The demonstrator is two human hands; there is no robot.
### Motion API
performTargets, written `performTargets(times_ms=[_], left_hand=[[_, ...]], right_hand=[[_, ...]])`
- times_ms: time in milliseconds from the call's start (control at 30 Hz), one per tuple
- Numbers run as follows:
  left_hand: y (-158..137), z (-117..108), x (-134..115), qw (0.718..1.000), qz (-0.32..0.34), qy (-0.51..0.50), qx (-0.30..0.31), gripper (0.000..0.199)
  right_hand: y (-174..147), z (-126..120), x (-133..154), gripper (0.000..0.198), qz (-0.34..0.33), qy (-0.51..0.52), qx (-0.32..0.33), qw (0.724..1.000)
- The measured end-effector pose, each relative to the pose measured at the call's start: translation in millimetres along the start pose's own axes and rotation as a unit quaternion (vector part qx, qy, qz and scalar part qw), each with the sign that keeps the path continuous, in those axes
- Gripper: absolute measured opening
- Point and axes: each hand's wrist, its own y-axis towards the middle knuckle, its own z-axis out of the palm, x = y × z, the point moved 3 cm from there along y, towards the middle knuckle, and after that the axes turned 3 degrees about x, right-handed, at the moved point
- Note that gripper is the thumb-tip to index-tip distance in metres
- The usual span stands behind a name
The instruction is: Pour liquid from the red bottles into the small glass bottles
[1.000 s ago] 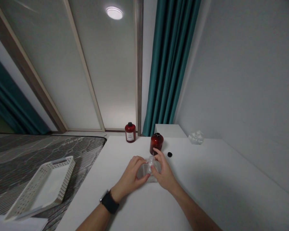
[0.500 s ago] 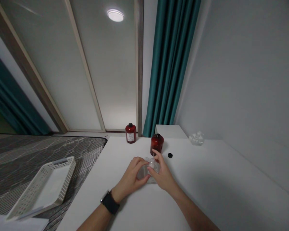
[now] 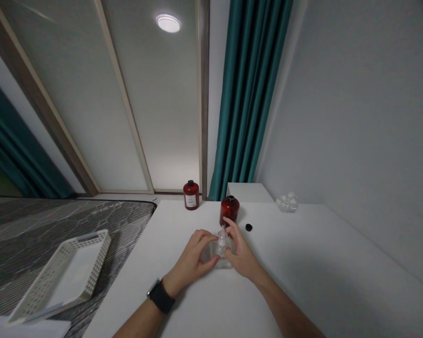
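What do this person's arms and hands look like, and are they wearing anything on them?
Both forearms are bare, with no sleeves in view. The left hand and right hand wear no gloves. A black-banded watch with a silvery edge circles the left wrist; nothing shows on the right one.

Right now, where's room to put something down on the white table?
Bare tabletop lies right of the right hand and black cap, and between the left hand and tabletop's left edge. It's crowded around the clear container and open red bottle.
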Motion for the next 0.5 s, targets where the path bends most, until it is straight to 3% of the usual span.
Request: performTargets(times_ms=[133,500], left_hand=[[-0.9,-0.6,0.8,1.000,-0.002,0.000,0.001,0.040],[2.0,-0.6,-0.7,1.000,-0.005,-0.002,0.003,0.039]], right_hand=[[1.3,-1.8,-4.2,0.084,0.011,0.034,-0.019,0.999],[1.0,-2.4,-1.8,0.083,0.012,0.045,0.027,0.999]])
